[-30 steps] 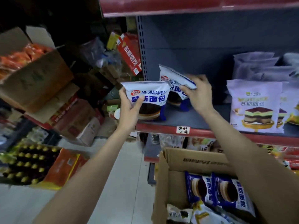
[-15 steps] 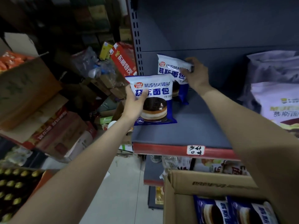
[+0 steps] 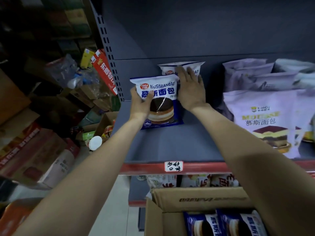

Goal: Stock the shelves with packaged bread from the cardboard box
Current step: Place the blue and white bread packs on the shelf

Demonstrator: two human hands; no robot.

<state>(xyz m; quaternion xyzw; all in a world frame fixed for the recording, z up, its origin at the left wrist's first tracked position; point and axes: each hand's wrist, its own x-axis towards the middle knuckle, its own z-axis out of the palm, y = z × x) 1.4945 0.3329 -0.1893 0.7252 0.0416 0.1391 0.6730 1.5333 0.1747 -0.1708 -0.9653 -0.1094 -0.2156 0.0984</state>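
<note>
Judging by the grey shelf (image 3: 170, 145) at frame centre, stocking has barely begun: much of it is bare. Lower right, the cardboard box (image 3: 201, 199) holds more blue packs. The left hand (image 3: 140, 106) grips the front bread pack (image 3: 160, 101); the right hand (image 3: 190, 89) presses flat-fingered on the rear bread pack (image 3: 170, 68) behind it.
</note>
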